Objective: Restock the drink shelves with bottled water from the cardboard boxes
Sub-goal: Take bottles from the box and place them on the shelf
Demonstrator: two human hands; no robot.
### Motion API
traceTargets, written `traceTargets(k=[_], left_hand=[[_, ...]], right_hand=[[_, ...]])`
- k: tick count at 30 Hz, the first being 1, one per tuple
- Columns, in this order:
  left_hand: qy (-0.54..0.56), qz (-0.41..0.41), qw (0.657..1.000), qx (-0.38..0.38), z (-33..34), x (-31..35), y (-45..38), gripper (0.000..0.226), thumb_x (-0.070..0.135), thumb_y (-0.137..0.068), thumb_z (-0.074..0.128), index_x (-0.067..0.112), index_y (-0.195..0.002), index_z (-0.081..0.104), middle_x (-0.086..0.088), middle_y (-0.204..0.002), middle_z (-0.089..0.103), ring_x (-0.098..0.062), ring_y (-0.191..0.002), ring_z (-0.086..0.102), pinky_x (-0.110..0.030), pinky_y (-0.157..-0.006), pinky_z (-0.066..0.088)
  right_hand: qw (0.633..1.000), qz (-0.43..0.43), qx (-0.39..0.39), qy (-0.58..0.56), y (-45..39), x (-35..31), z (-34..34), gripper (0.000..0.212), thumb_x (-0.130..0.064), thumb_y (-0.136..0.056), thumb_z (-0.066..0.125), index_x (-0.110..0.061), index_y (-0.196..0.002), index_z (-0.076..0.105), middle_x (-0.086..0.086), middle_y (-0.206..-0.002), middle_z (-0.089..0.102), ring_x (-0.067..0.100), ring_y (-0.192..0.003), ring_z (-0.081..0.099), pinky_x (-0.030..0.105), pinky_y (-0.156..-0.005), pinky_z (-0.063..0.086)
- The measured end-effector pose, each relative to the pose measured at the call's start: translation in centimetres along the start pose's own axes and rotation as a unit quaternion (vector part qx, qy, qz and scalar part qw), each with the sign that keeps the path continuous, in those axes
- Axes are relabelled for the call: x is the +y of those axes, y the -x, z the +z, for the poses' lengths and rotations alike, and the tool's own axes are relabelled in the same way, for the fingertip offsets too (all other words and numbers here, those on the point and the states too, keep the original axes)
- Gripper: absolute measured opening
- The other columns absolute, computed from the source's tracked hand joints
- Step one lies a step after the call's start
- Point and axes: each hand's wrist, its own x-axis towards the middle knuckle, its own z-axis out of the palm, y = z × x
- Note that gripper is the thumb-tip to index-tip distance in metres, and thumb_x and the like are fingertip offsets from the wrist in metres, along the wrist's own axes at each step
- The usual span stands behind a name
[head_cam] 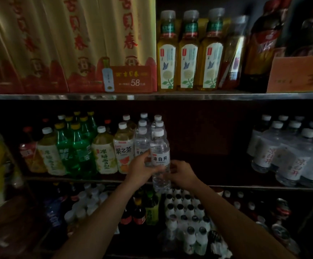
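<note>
1. Head view: a person faces dim drink shelves. Both hands meet at the front edge of the middle shelf (245,186), around one upright water bottle (160,159) with a white cap and white label.
2. The left hand (142,170) wraps its fingers round the bottle's left side at label height. The right hand (181,173) touches the lower right side with curled fingers; how firmly it grips I cannot tell.
3. The bottle's long axis is vertical, base at the shelf lip. It stands directly ahead of both hands, and the left hand holds more of it.
4. Behind it run two files of matching water bottles (142,135); about six caps show. To its right lies a dark gap in the shelf, likely the space to fill.
5. Further right stands a shrink-wrapped water pack (290,156), roughly nine caps visible.
6. Left of the water: tea bottles (123,152) and green soda bottles (77,146).
7. No cardboard box for the water is identifiable.
</note>
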Motion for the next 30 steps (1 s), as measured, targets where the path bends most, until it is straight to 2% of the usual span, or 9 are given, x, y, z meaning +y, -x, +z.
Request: traceTargets(k=[3, 6, 8, 12, 14, 17, 20, 26, 30], left_hand=[[-0.008, 0.017, 0.999, 0.034, 1.2, -0.6, -1.4, 0.055, 0.019, -0.069, 0.084, 0.023, -0.119, 0.062, 0.010, -0.112, 0.068, -0.006, -0.105, 0.063, -0.036, -0.092, 0.053], [-0.052, 0.014, 0.996, 0.069, 2.2, -0.8, -2.1, 0.055, 0.023, -0.068, 0.084, 0.020, -0.119, 0.063, 0.011, -0.112, 0.068, -0.002, -0.102, 0.062, -0.031, -0.090, 0.053], [-0.095, 0.012, 0.991, 0.091, 2.7, -0.8, -2.2, 0.053, 0.025, -0.068, 0.084, 0.017, -0.117, 0.064, 0.008, -0.112, 0.068, -0.004, -0.099, 0.062, -0.027, -0.088, 0.053], [-0.158, 0.003, 0.979, 0.129, 3.6, -1.6, -2.5, 0.044, 0.026, -0.073, 0.080, 0.017, -0.113, 0.065, 0.003, -0.110, 0.069, -0.007, -0.097, 0.063, -0.028, -0.085, 0.054], [-0.190, -0.011, 0.970, 0.152, 3.8, -1.8, -2.7, 0.041, 0.028, -0.074, 0.078, 0.019, -0.111, 0.063, 0.003, -0.107, 0.069, -0.008, -0.095, 0.064, -0.027, -0.080, 0.055], [-0.216, -0.006, 0.955, 0.201, 4.3, -1.4, -2.6, 0.041, 0.020, -0.077, 0.073, 0.017, -0.113, 0.055, 0.002, -0.107, 0.061, -0.011, -0.093, 0.061, -0.021, -0.073, 0.049], [-0.204, -0.007, 0.956, 0.212, 5.0, -0.6, -2.4, 0.039, 0.011, -0.081, 0.069, 0.013, -0.115, 0.049, 0.005, -0.105, 0.055, -0.006, -0.090, 0.053, -0.013, -0.070, 0.040], [-0.155, -0.019, 0.969, 0.192, 4.6, -1.3, -2.7, 0.032, 0.009, -0.084, 0.066, 0.014, -0.114, 0.054, 0.008, -0.104, 0.060, -0.005, -0.094, 0.058, -0.007, -0.071, 0.042], [-0.167, -0.010, 0.971, 0.170, 4.3, -1.9, -2.9, 0.032, 0.006, -0.087, 0.060, 0.008, -0.118, 0.058, 0.007, -0.114, 0.058, -0.007, -0.102, 0.057, -0.003, -0.075, 0.041]], right_hand=[[1.000, -0.017, 0.000, -0.010, -2.0, 1.0, -0.3, 0.042, -0.021, -0.072, 0.083, -0.010, -0.109, 0.068, -0.001, -0.103, 0.071, 0.007, -0.090, 0.065, 0.014, -0.075, 0.051], [1.000, -0.018, -0.016, -0.007, -3.7, 2.4, -0.3, 0.044, -0.025, -0.069, 0.085, -0.012, -0.108, 0.070, -0.001, -0.102, 0.072, 0.009, -0.093, 0.066, 0.029, -0.084, 0.055], [0.999, -0.023, -0.027, 0.001, -4.5, 3.3, -0.2, 0.043, -0.027, -0.069, 0.085, -0.013, -0.107, 0.071, -0.002, -0.101, 0.072, 0.009, -0.094, 0.066, 0.032, -0.085, 0.055], [0.999, -0.037, -0.039, 0.003, -5.5, 3.9, -0.1, 0.039, -0.023, -0.070, 0.084, -0.016, -0.106, 0.070, -0.004, -0.101, 0.072, 0.005, -0.091, 0.065, 0.010, -0.074, 0.049], [0.998, -0.049, -0.036, 0.011, -5.8, 3.8, 0.0, 0.037, -0.021, -0.072, 0.083, -0.013, -0.106, 0.070, -0.004, -0.097, 0.070, 0.004, -0.087, 0.063, 0.005, -0.068, 0.045], [0.998, -0.059, -0.018, 0.020, -6.1, 4.0, 0.4, 0.039, -0.021, -0.076, 0.080, -0.009, -0.111, 0.067, -0.004, -0.099, 0.067, 0.008, -0.089, 0.062, 0.013, -0.074, 0.047], [0.998, -0.054, 0.011, 0.012, -6.6, 4.4, 0.7, 0.041, -0.018, -0.078, 0.078, -0.006, -0.115, 0.065, 0.004, -0.104, 0.070, 0.013, -0.093, 0.064, 0.022, -0.080, 0.050], [0.998, -0.068, 0.015, -0.003, -6.9, 4.5, 1.3, 0.052, -0.021, -0.075, 0.082, -0.005, -0.120, 0.062, 0.008, -0.113, 0.069, 0.018, -0.100, 0.065, 0.035, -0.088, 0.054], [0.996, -0.080, 0.025, 0.003, -7.0, 4.4, 1.4, 0.052, -0.020, -0.076, 0.081, -0.003, -0.121, 0.061, 0.009, -0.114, 0.068, 0.019, -0.102, 0.065, 0.027, -0.085, 0.051]])
